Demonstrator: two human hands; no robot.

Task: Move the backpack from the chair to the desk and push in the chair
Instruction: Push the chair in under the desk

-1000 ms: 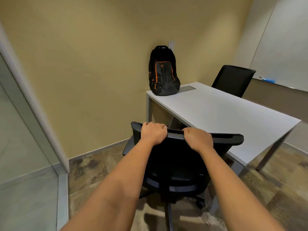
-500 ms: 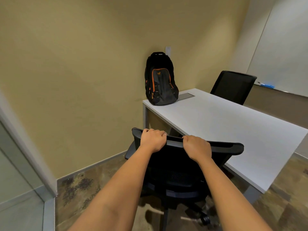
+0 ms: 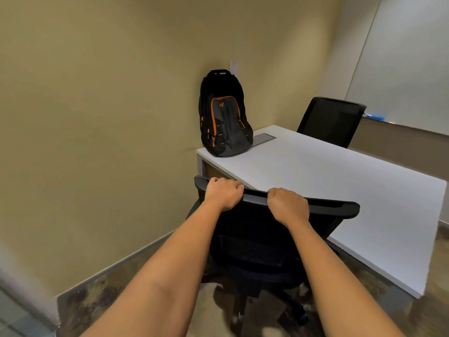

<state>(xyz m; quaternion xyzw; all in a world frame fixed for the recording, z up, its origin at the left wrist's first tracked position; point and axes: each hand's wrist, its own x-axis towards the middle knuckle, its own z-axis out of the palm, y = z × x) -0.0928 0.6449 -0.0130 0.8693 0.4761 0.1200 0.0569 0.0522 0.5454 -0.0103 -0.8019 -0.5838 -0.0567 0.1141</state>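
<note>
On the far corner of the white desk (image 3: 340,190) I see the backpack (image 3: 224,117) standing upright against the wall, black and grey with orange trim and an orange W-shaped logo on its front pocket; orange lettering runs down one side, too small for me to read. Nearer me, my left hand (image 3: 223,193) and right hand (image 3: 288,205) are both curled tight over the top rail of the black chair (image 3: 255,244), whose backrest sits just beside the desk edge. A second black chair (image 3: 330,122) stands across the desk
</note>
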